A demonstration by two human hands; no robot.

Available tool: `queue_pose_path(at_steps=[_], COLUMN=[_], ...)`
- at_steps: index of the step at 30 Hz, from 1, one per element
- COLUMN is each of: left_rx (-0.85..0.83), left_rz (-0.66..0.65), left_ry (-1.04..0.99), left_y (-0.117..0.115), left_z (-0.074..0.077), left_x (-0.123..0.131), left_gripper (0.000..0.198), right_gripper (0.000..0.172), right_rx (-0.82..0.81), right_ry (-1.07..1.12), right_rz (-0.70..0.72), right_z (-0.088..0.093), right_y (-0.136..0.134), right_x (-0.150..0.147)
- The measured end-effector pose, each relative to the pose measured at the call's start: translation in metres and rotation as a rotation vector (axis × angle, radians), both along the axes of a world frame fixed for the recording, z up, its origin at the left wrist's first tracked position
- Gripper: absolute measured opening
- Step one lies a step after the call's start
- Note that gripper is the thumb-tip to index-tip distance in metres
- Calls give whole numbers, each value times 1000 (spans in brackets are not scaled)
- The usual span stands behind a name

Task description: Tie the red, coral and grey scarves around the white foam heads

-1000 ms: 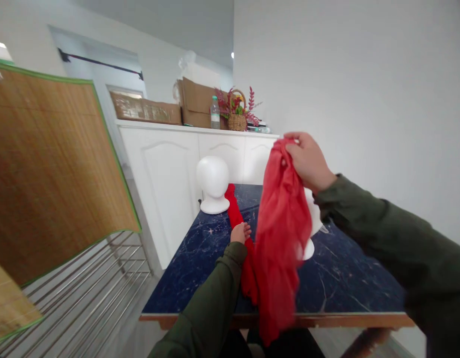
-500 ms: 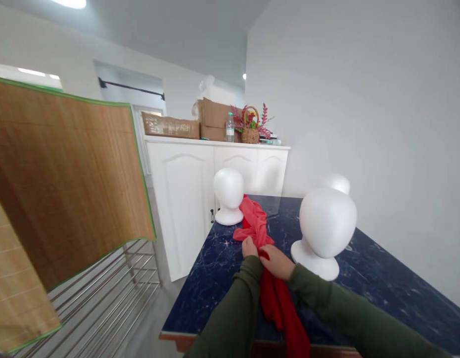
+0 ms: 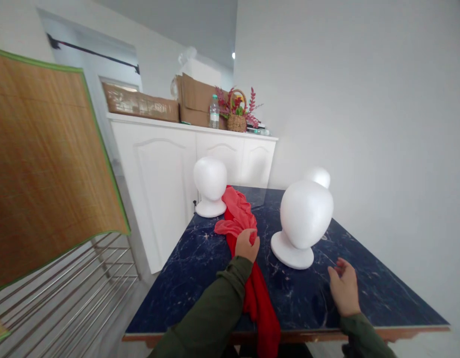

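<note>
A long red scarf (image 3: 261, 301) lies bunched across the dark blue table from its far end to the near edge, where it hangs over. Its lighter, coral-red part (image 3: 238, 206) is rumpled at the far end. My left hand (image 3: 246, 245) is on the gathered middle, fingers curled, with red cloth showing between thumb and fingers. My right hand (image 3: 344, 288) is apart from the scarf, over the table's right side, holding nothing, thumb and loosely bent fingers apart. Between the hands, farther back, stands a white foam head (image 3: 306, 216); another foam head (image 3: 210, 179) stands beside the scarf's far end.
A third foam head (image 3: 318, 176) is partly hidden behind the nearest one. The marble-patterned table (image 3: 200, 283) adjoins white cabinets (image 3: 158, 184) bearing cardboard boxes (image 3: 196, 99), a bottle (image 3: 214, 112) and a flower basket (image 3: 237, 122). A metal rack (image 3: 103, 268) with a bamboo mat (image 3: 54, 164) stands left.
My right hand has left the scarf and moved right, its fingers opening. My left hand stays at the scarf's middle. The view has shifted, so everything appears farther left.
</note>
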State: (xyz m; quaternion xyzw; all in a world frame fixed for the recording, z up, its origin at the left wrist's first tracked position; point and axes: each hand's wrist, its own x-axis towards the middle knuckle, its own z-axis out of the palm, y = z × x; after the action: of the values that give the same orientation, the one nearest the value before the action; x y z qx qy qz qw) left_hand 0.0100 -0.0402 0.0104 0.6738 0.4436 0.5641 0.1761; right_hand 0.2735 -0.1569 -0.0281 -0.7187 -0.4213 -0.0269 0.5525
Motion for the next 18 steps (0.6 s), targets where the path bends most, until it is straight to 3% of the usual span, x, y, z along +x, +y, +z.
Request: queue_pose_path(at_steps=[5, 8, 10, 13, 16, 18], left_rx=[143, 113, 68, 28, 4, -23], left_rz=[-111, -163, -230, -298, -219, -163], left_ry=[232, 358, 418, 395, 302, 257], left_y=[-8, -13, -16, -18, -17, -15], left_z=[-1, -2, -3, -5, -6, -4], left_x=[13, 27, 42, 65, 77, 78], left_gripper=[32, 57, 76, 90, 89, 77], right_gripper=[53, 50, 49, 50, 47, 41], right_rx=[101, 160, 179, 164, 182, 203], right_ry=[72, 46, 36, 83, 177, 174], right_rz=[243, 367, 393, 378, 393, 463], right_z=[2, 0, -2, -5, -6, -3], right_y=[61, 81, 85, 84, 80, 77], right_x=[-7, -26, -32, -32, -31, -33])
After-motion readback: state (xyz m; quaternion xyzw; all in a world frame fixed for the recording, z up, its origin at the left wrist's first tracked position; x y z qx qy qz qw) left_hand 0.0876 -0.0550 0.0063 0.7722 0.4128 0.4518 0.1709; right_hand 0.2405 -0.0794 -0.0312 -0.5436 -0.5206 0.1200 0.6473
